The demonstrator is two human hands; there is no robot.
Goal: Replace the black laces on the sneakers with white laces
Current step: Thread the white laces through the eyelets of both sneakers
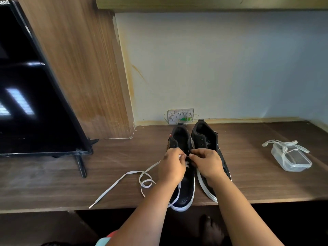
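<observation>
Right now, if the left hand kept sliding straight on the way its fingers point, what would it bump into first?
Most likely the right hand: the left hand points rightward across the black sneaker, and both pinch the same flat white lace, fingertips almost touching.

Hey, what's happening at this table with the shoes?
A person is threading a white lace into the left sneaker of a black pair. The left hand and the right hand both pinch the lace over the eyelets, while its loose end trails across the wooden table. The right sneaker shows bare eyelets, with no lace. Another white lace lies draped over a clear plastic container to the right.
</observation>
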